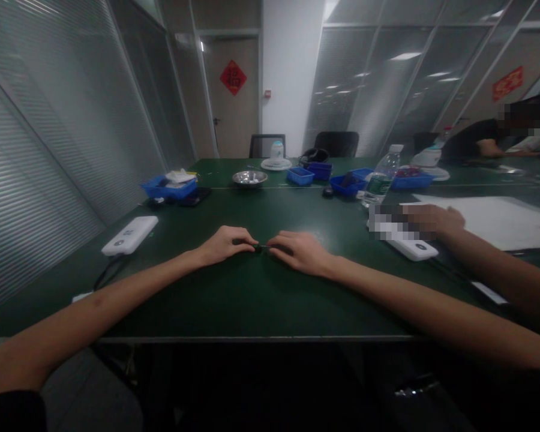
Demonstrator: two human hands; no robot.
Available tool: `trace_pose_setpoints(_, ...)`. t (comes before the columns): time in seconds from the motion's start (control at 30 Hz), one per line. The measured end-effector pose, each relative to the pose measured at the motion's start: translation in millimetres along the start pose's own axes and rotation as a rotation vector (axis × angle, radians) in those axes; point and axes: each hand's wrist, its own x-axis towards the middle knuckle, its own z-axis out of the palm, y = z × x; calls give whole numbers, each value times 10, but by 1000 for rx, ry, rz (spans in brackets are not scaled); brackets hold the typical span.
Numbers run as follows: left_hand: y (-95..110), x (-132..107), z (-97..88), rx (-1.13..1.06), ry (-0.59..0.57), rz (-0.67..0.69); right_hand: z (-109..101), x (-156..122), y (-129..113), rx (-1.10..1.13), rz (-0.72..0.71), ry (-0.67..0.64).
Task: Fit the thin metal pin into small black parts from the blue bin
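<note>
Over the middle of the green table point(252, 300), my left hand point(225, 245) is closed in a pinch on a small dark piece point(258, 248), too small to name. Facing it, my right hand point(302, 252) has its fingers pressed together around the end of a thin, light-coloured piece point(265, 246), mostly covered by the fingertips. The fingertips of both hands are close together, and the two small pieces meet or nearly meet between them. Both forearms reach in low over the table's front edge.
A white power bank point(130, 235) with a cable lies left. Another white device point(407, 240) is on the right, under another person's hand point(436, 222). Farther back are a metal bowl point(250, 178), a blue tray point(171, 189), a water bottle point(380, 180) and white paper point(499, 222).
</note>
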Motion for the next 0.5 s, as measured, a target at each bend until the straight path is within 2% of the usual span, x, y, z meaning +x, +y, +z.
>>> trace_pose_setpoints(0.33,63,18,20,10,-28,-16,1,50,-51,11,-46,-33)
trace_pose_setpoints(0.5,65,50,48,-30,-43,-61,45,80,-18,100,-2,6)
